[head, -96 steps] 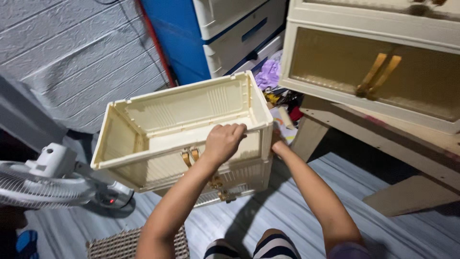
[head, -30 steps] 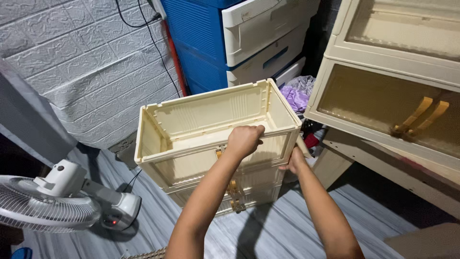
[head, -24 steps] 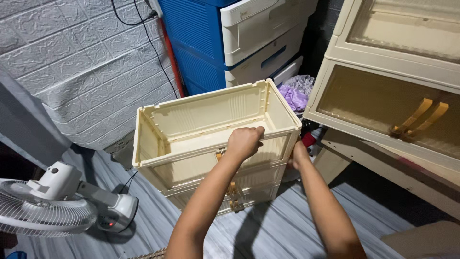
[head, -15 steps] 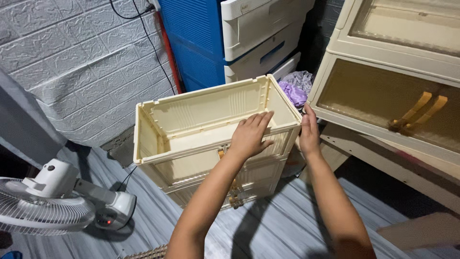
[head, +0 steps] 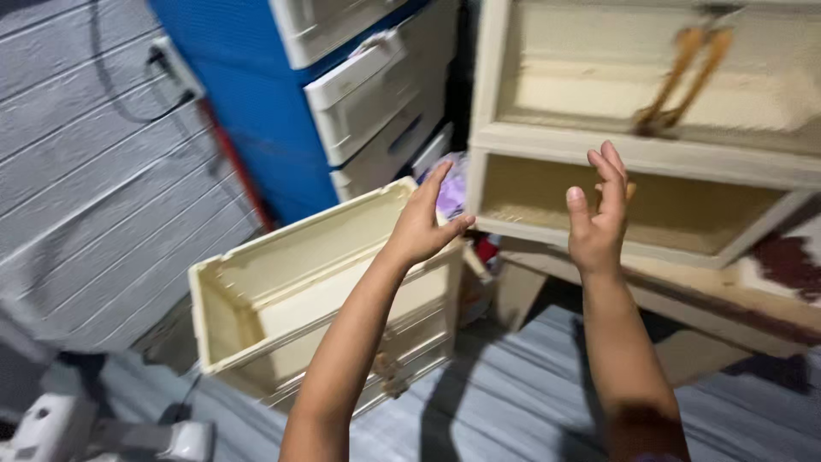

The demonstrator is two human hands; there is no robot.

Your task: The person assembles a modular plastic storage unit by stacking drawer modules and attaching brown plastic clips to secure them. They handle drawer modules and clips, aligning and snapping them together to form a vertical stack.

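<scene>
Where grey floor [head: 513, 402] meets brick wall [head: 94, 197]

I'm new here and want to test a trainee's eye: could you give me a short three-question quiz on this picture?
1. True or false: the left hand is closed around the rim of the cream crate.
2. Which hand is raised in front of the beige shelf unit? A) left B) right C) neither
3. Fill in: the cabinet behind the crate, with pale drawers, is ____.

Key
1. False. Both hands are open with fingers spread and hold nothing; whether the left hand touches the crate behind it cannot be told.
2. B. The right hand is up before the shelf unit.
3. Blue: the blue drawer cabinet.
</scene>
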